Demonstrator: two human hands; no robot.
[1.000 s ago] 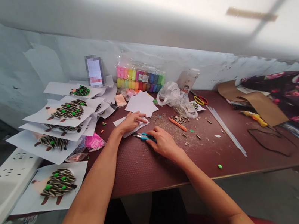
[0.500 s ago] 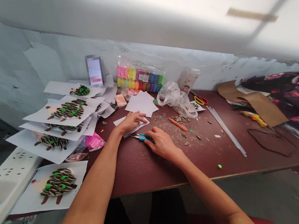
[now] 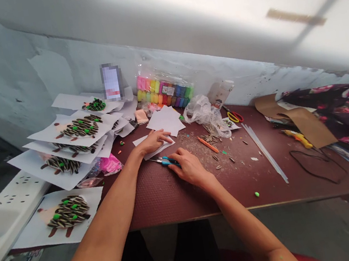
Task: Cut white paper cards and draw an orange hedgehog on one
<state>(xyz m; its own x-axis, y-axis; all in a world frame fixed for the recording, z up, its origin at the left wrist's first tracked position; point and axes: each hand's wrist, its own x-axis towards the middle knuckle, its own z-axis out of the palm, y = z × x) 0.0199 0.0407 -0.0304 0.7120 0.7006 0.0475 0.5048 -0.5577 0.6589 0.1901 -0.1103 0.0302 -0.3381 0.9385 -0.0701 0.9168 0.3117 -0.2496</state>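
My left hand [image 3: 155,141] lies with its fingers spread on a white sheet [image 3: 147,152] near the middle of the table. Just to its right and nearer to me, my right hand [image 3: 184,163] has its fingers wrapped round the blue handles of a pair of scissors [image 3: 165,161]. The blades point left, close to the sheet's lower edge. Beyond my left hand lie more white sheets [image 3: 165,121]. An orange tool [image 3: 207,144] and a heap of striped seeds [image 3: 211,135] are to the right of my hands.
Stacked hedgehog pictures [image 3: 81,126] and a white power strip [image 3: 15,191] stand at the left. Colored clay packs [image 3: 163,92] lean by the wall. To the right are yellow-red scissors [image 3: 234,116], clear glue sticks [image 3: 266,153] and a yellow glue gun [image 3: 299,138].
The scissors in my right hand have tilted slightly, their tips a little farther left. My left hand stays in place on the sheet.
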